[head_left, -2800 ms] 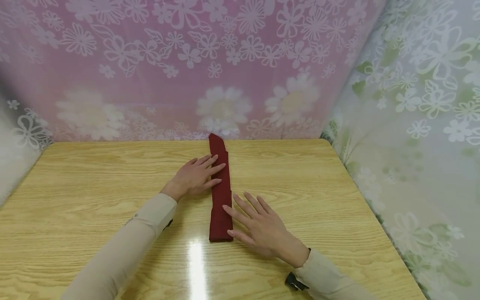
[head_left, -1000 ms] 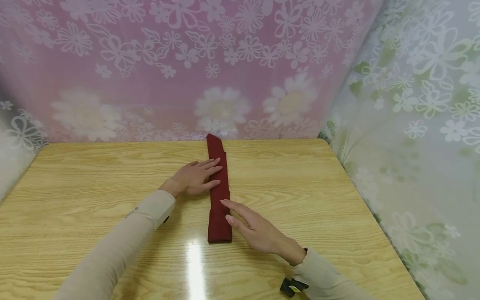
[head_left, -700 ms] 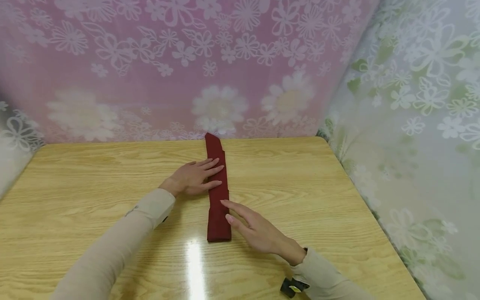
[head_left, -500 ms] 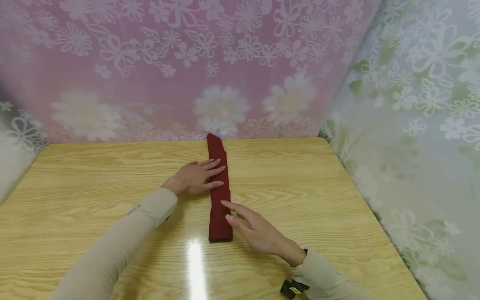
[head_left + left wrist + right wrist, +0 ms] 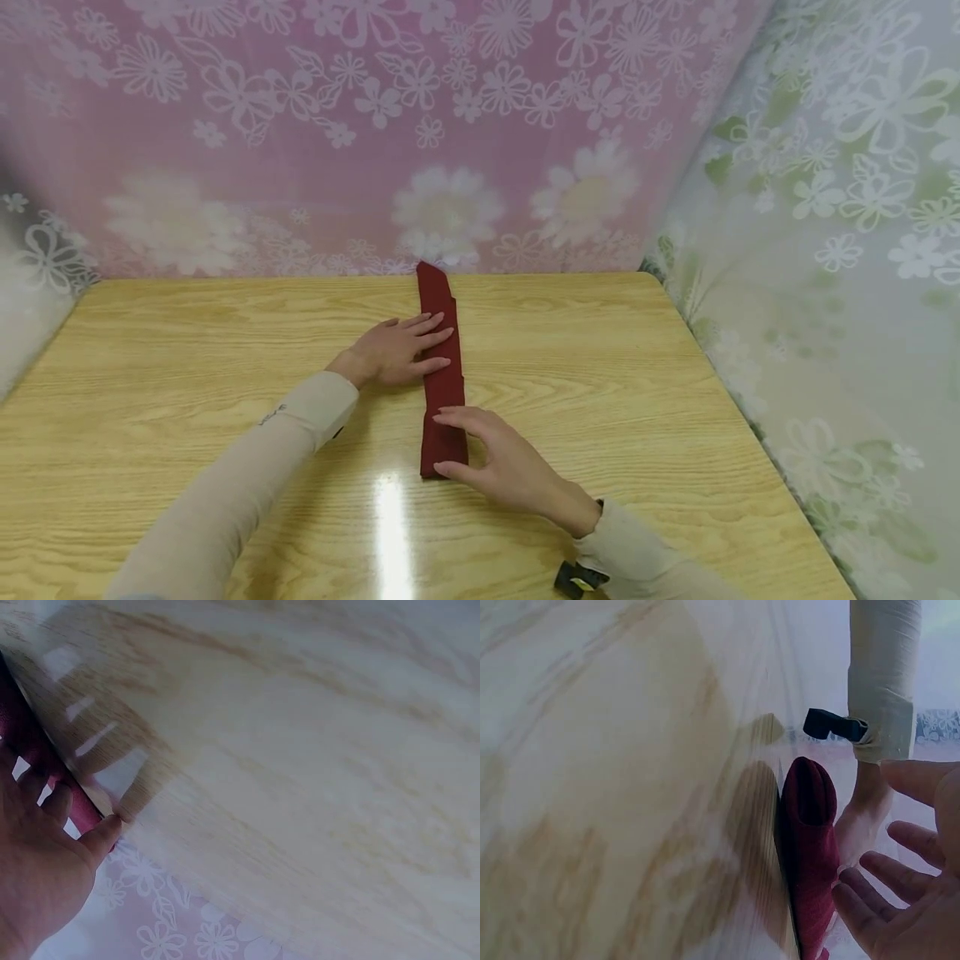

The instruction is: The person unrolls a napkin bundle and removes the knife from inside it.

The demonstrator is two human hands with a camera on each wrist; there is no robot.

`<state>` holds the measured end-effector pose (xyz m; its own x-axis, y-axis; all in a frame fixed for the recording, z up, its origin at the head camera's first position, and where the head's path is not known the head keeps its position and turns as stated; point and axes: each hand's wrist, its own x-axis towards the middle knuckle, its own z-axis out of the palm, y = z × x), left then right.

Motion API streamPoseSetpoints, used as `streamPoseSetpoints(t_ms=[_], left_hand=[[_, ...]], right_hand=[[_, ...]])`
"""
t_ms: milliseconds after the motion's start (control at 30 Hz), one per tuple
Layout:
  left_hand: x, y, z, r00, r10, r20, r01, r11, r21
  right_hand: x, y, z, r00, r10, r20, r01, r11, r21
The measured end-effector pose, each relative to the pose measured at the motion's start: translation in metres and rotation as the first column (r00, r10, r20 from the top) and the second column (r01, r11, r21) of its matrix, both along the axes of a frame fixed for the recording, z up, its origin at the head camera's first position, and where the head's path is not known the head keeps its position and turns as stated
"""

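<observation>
A long, narrow strip of folded dark red cloth (image 5: 445,390) runs from the far table edge toward me. My left hand (image 5: 388,352) rests across its middle from the left, fingers extended and spread. My right hand (image 5: 519,468) reaches over the near end from the right, thumb and fingers wide apart. In the right wrist view, the cloth (image 5: 810,859) shows a rounded, layered end, and the fingertips of the right hand (image 5: 907,889) lie close beside it without gripping. The left wrist view has the left hand (image 5: 49,855) against the cloth (image 5: 26,739).
The wood-grain table (image 5: 615,392) extends on both sides of the cloth. A pink floral curtain (image 5: 315,158) hangs behind it, and a pale floral curtain (image 5: 832,250) hangs at the right. A black device (image 5: 573,579) is strapped at the right wrist.
The right thumb has moved down toward the cloth's near end, away from the fingers, which now bend over the cloth. The left hand stays on the middle. The cloth's layout looks the same.
</observation>
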<state>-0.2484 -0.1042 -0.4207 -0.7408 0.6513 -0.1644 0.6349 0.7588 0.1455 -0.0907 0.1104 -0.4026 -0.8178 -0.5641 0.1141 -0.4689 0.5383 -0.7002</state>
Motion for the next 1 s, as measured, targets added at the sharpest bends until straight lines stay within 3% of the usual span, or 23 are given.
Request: streamPoseSetpoints(t_ms=[167, 300, 1000], left_hand=[[0.001, 0.001, 0.002, 1.000, -0.014, -0.010, 0.014, 1.000, 0.003], [0.000, 0.002, 0.003, 1.000, -0.016, -0.013, 0.016, 1.000, -0.004], [0.000, -0.001, -0.002, 1.000, -0.003, -0.016, 0.003, 1.000, 0.015]], right_hand=[[0.000, -0.006, -0.004, 0.993, -0.002, -0.119, 0.012, 0.996, 0.086], [-0.001, -0.010, -0.007, 0.987, -0.008, -0.162, 0.031, 0.990, 0.140], [-0.008, -0.020, -0.015, 0.965, 0.028, -0.262, 0.039, 0.968, 0.247]])
